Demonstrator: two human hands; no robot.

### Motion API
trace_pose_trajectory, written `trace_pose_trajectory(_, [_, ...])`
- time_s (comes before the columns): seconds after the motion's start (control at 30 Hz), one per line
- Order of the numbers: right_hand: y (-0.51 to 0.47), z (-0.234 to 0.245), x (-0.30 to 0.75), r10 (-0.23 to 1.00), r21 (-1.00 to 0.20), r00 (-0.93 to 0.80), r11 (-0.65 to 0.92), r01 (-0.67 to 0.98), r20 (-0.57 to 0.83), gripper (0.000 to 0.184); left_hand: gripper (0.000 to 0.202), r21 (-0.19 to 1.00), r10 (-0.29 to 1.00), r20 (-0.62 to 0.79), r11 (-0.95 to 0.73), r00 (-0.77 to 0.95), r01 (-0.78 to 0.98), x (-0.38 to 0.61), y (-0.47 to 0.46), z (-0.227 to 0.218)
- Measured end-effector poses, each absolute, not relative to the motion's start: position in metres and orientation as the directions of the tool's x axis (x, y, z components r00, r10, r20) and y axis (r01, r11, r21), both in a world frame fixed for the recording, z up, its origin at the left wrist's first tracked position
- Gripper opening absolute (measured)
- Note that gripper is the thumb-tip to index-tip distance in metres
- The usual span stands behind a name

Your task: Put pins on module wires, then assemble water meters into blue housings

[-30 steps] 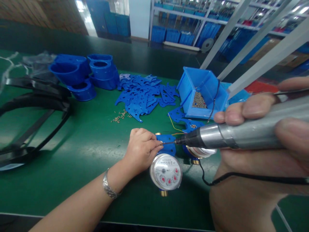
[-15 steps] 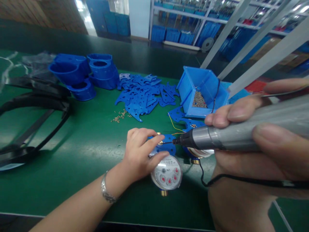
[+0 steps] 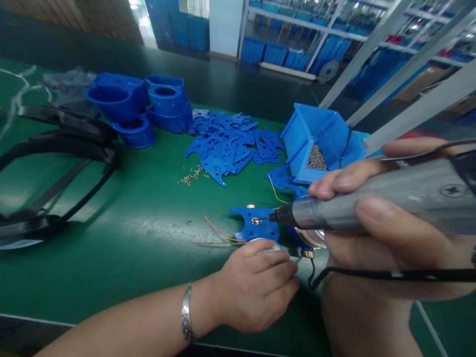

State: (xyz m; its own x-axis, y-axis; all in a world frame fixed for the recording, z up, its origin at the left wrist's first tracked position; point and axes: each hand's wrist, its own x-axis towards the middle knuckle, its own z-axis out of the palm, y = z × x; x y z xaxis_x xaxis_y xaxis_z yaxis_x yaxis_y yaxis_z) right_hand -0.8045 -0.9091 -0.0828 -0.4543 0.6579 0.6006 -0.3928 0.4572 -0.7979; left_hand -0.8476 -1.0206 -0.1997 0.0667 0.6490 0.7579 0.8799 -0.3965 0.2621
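Note:
My right hand (image 3: 375, 213) is wrapped round a grey electric screwdriver (image 3: 394, 198), its thin bit pointing left at the small brass fitting (image 3: 255, 221) on a blue plate (image 3: 260, 229). Whether the bit touches the brass cannot be seen. The fingers of my left hand (image 3: 258, 287) are curled over a round water meter (image 3: 266, 245) just in front of the plate, covering most of its dial. Thin orange and yellow wires (image 3: 219, 232) stick out to the left of the meter. A second meter (image 3: 314, 238) sits partly hidden behind the screwdriver.
Blue plates (image 3: 226, 144) lie heaped at the back, with loose screws (image 3: 191, 175) in front. A blue bin (image 3: 323, 144) holds small screws. Blue housings (image 3: 167, 106) stand at the back left, near a black strapped frame (image 3: 59, 173). A black cord (image 3: 390, 275) crosses under the screwdriver.
My left hand has moved from the blue plate down onto the meter, now covering its dial. The plate and wires show more. The view has shifted slightly; the screwdriver stays at the plate.

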Motion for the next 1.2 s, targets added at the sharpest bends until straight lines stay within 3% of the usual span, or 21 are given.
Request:
trace_pose_trajectory(0.13, [-0.91, -0.089, -0.811, 0.678, -0.837, -0.496, 0.382, -0.392, 0.542, 0.029, 0.018, 0.263, 0.61, 0.791, -0.403, 0.043, 0.877, -0.848, -1.02, -0.199])
trace_pose_trajectory(0.27, [-0.913, -0.092, -0.816, 0.616, -0.811, -0.529, 0.416, -0.411, 0.584, 0.036, 0.017, 0.265, 0.59, 0.807, -0.397, 0.023, 0.879, -0.847, -1.018, -0.2])
trace_pose_trajectory(0.43, [-0.915, -0.093, -0.828, 0.585, -0.816, -0.57, 0.442, -0.372, 0.577, 0.032, 0.018, 0.238, 0.547, 0.837, -0.403, 0.024, 0.884, -0.847, -1.015, -0.203])
trace_pose_trajectory(0.83, [-0.921, -0.1, -0.843, 0.581, -0.783, -0.525, 0.442, -0.438, 0.622, 0.022, 0.019, 0.25, 0.576, 0.817, -0.412, 0.038, 0.876, -0.846, -1.014, -0.204])
trace_pose_trajectory(1.2, [-0.916, -0.099, -0.852, 0.597, -0.792, -0.526, 0.391, -0.469, 0.606, 0.025, 0.019, 0.242, 0.578, 0.815, -0.411, 0.046, 0.879, -0.847, -1.014, -0.201])
